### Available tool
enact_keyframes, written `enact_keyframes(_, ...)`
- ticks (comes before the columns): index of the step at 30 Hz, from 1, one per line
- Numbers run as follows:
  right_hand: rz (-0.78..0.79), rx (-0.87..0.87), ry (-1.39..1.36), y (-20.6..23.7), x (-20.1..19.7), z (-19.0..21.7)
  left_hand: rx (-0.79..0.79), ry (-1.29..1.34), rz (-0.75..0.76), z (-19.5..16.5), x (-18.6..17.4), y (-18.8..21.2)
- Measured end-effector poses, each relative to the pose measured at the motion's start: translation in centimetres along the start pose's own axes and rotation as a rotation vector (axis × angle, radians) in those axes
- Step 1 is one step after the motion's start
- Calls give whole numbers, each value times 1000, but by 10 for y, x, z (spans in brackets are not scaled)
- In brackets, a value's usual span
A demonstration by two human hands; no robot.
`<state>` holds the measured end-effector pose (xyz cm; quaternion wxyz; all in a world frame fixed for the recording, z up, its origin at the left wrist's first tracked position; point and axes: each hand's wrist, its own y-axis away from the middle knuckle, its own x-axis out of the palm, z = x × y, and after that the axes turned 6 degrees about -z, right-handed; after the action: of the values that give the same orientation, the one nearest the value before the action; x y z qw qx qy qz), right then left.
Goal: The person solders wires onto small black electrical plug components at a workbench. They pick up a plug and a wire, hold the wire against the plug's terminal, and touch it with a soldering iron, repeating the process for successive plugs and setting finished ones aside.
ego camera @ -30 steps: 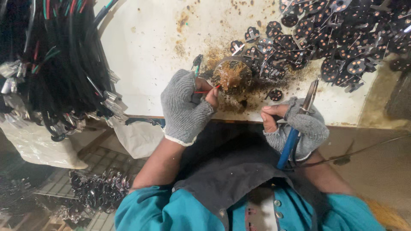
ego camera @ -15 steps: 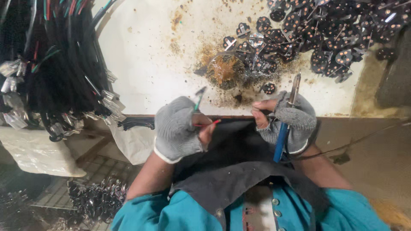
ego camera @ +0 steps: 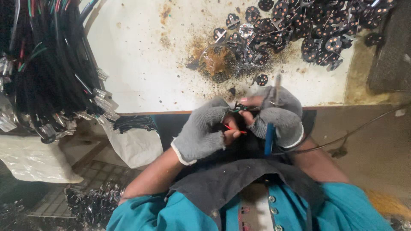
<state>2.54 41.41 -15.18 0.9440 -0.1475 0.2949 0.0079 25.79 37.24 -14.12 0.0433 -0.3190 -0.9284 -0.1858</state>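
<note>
Both gloved hands sit together at the table's front edge. Left hand pinches the thin wires; right hand grips the blue-handled iron, its long axis pointing up toward the black parts pile.

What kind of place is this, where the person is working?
Probably a small electrical assembly workshop: a stained white workbench, a heap of round black parts, bundles of black cables, and a blue-handled soldering tool held in the right hand.

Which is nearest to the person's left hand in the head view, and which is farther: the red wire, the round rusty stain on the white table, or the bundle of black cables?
From the left hand:
1. Thin red wire, at its fingertips, to the right.
2. Round rusty stain, up on the white table.
3. Bundle of black cables, far left.
</note>
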Motion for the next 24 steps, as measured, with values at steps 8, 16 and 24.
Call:
enact_keyframes(8, 206, -103, 197, -14, 6, -8, 218, -632, -56, -11, -23, -18)
enact_keyframes(16, 34, 21, 91, -16, 14, -9, 256, -708, -290, 4, -13, -26)
enact_keyframes(24, 64, 24, 94, -20, 12, -11, 221, -761, -341, 2, -7, -27)
